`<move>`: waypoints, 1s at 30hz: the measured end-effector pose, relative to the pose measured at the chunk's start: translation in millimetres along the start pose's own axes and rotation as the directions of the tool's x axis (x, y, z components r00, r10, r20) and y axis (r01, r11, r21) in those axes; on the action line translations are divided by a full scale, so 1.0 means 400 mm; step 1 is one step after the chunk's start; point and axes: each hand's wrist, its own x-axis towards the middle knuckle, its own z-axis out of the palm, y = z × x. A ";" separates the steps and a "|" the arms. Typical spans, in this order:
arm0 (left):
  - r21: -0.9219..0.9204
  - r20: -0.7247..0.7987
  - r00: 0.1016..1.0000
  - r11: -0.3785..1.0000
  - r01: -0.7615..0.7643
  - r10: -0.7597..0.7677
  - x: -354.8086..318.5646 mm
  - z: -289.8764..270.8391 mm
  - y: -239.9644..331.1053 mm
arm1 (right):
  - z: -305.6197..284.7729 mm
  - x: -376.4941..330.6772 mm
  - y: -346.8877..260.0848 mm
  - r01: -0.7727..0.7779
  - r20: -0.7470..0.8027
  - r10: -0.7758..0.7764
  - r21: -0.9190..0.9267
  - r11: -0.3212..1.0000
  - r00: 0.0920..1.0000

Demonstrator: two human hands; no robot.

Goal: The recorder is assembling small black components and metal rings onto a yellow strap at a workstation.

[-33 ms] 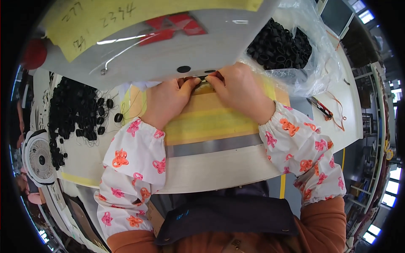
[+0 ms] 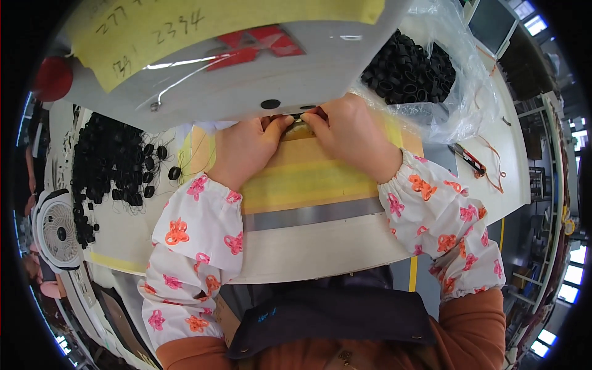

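Note:
Under the pale grey head of a sewing machine, my two hands meet fingertip to fingertip. My left hand is closed, thumb and index finger pinched at a small black piece. From the other side my right hand pinches at the same place, its thumb beside the left one. Only a thin dark edge of that piece shows; fingers and the machine head hide the rest. Below my fingertips lies the machine bed covered in yellow tape.
A clear plastic bag of black rings lies at the far right. Threaded black rings are heaped on the left. A red-and-black cutter rests at the right. A white fan stands beyond the left edge.
The machine head appears very slightly shifted in the picture. My hands stay at nearly the same spot, both still pinching, with barely any movement of the fingertips.

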 end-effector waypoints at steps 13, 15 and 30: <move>-0.051 -0.031 0.999 0.998 -0.040 0.039 0.009 0.008 -0.020 | 0.005 0.010 -0.001 -0.036 0.003 0.036 0.020 0.999 0.999; -0.035 0.019 0.999 0.999 0.032 -0.032 0.006 -0.012 -0.005 | 0.014 0.015 0.003 0.052 -0.069 -0.052 0.002 0.999 0.996; -0.129 -0.019 1.000 0.991 0.021 -0.024 -0.007 0.001 -0.016 | 0.025 0.008 0.022 0.160 -0.106 -0.148 0.113 0.981 0.983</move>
